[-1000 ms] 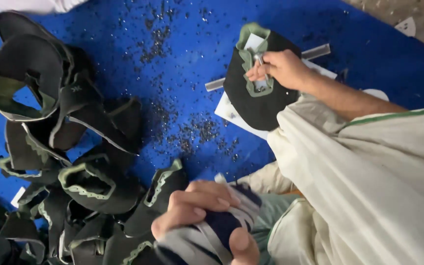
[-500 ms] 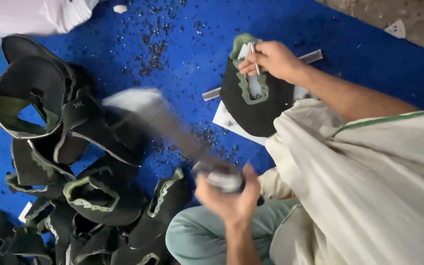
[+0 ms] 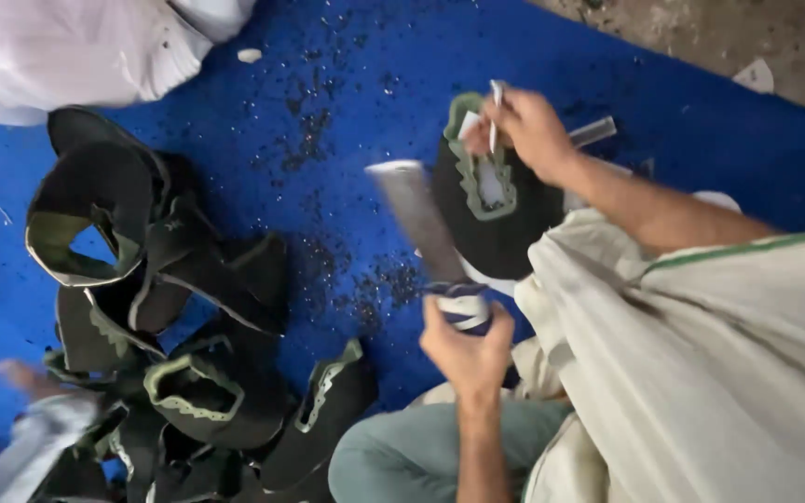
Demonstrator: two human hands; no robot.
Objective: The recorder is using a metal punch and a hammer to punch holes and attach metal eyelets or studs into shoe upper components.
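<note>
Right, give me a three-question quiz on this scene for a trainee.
1. True or false: the left hand grips a flat grey blade by its wrapped handle.
2. Over the black shoe upper with green trim, the right hand pinches: A) a thin pale stick B) a red cup C) a glass bottle.
3. Fill in: the pile of black uppers lies on a ___ mat.
Key: 1 true; 2 A; 3 blue.
</note>
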